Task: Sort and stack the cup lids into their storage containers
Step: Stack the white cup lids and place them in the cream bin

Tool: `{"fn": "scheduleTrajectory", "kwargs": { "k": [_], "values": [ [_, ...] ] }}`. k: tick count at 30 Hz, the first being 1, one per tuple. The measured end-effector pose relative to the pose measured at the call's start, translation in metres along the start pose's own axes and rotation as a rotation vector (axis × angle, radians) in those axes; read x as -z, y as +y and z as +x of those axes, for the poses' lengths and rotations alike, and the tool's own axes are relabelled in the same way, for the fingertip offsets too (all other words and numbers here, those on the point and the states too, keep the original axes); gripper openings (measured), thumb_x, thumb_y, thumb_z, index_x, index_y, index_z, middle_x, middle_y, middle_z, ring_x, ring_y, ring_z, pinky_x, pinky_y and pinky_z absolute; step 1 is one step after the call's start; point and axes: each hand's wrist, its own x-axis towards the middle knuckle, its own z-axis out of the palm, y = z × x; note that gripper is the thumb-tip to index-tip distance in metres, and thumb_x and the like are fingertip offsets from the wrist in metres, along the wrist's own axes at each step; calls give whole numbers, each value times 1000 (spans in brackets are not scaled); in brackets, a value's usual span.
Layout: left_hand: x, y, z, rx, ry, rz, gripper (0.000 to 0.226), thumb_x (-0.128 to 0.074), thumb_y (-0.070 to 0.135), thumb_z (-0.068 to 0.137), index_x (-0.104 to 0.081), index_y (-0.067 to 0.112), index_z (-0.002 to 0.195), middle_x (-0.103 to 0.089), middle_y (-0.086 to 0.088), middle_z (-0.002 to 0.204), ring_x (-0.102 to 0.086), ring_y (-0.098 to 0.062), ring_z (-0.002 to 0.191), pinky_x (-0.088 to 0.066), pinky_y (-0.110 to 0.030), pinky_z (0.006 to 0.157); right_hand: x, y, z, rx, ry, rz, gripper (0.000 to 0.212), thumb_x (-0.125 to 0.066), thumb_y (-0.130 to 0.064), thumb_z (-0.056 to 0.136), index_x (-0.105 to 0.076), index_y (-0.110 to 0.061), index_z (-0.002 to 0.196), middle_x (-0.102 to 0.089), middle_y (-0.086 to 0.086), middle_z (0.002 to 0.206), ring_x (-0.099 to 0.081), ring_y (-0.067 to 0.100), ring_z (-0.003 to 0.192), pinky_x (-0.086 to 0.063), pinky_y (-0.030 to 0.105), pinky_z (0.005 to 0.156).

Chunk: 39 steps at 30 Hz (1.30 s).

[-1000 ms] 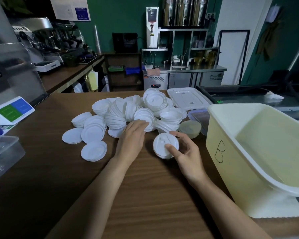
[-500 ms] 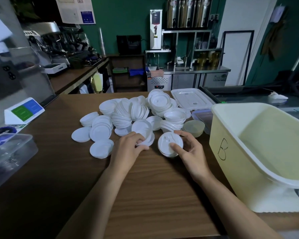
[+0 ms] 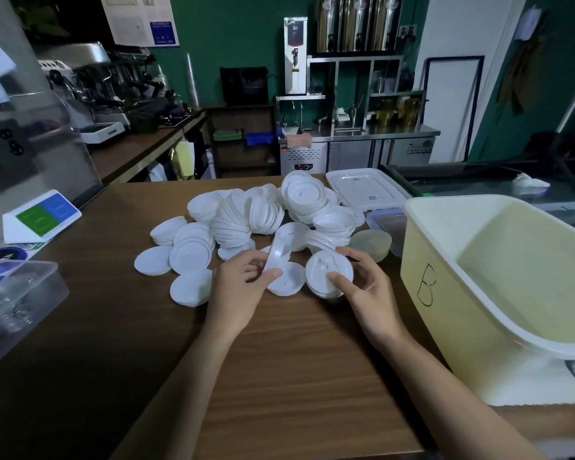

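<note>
Left hand: the left hand (image 3: 236,290) is pinching one white lid (image 3: 274,252) between thumb and curled fingers, holding it tilted up on its edge just above the counter (image 3: 279,376)
Right hand: the right hand (image 3: 370,290) is cupping a short stack of lids (image 3: 326,270), thumb pressing on the near rim and fingers curling round the far side; the stack is resting on or just off the wood, I cannot tell which
Between the hands: a single flat lid (image 3: 287,282) is lying on the counter, just left of the held stack
Lid pile: the main heap (image 3: 246,217) is lying loose at the far middle of the counter, some lids nested in leaning rows, others scattered singly to the left
Bin B: the yellow bin (image 3: 445,327) is standing to the right, close to the right hand; no lids are showing in the part of its inside that is in view
Clear tub: a see-through tub (image 3: 17,293) is sitting at the near left, its contents too murky to tell
Progress: judging by the full heap and the bare-looking bin, the sorting is only beginning; nearly every lid is waiting to be stacked and put away
</note>
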Motion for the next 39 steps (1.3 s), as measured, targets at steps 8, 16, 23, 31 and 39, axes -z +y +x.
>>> {"fn": "scheduleTrajectory", "kwargs": {
  "k": [8,16,23,31,39],
  "values": [
    [-1,7,1,104,-34,-369,27,-69,7,98,-75,30,111,-80,8,107,-75,-13,106,-61,-27,89,-1,1,0,1,-4,49,36,-75,1,94,-69,-13,126,-75,6,125,-70,16,116,-54,25,98],
    [-22,3,-7,137,-187,-327,27,-68,5,99,-77,27,113,-80,1,103,-76,-16,100,-63,-32,79,-5,-6,-3,-54,-95,109,45,-81,-37,83,-73,-20,124,-76,3,123,-69,17,119,-51,33,104],
    [-28,0,-8,42,-109,-130,29,-79,12,90,-79,26,115,-73,3,102,-75,-10,87,-63,-30,85,-3,-5,-2,-52,-146,150,38,-78,-18,86,-69,-14,122,-77,9,118,-70,19,112,-55,32,98],
    [-23,4,-7,117,-175,-268,23,-80,22,91,-76,26,113,-79,10,110,-73,-7,106,-59,-33,96,-3,-6,-2,-102,-165,244,45,-76,-12,84,-68,-12,128,-77,11,115,-70,20,109,-56,30,96],
    [-22,0,-4,212,-140,-313,30,-85,11,85,-79,18,113,-81,3,99,-75,-12,101,-63,-44,92,-4,-4,-3,-108,-173,120,39,-72,5,93,-67,-10,129,-78,10,119,-71,16,113,-55,27,98]
  ]
}}
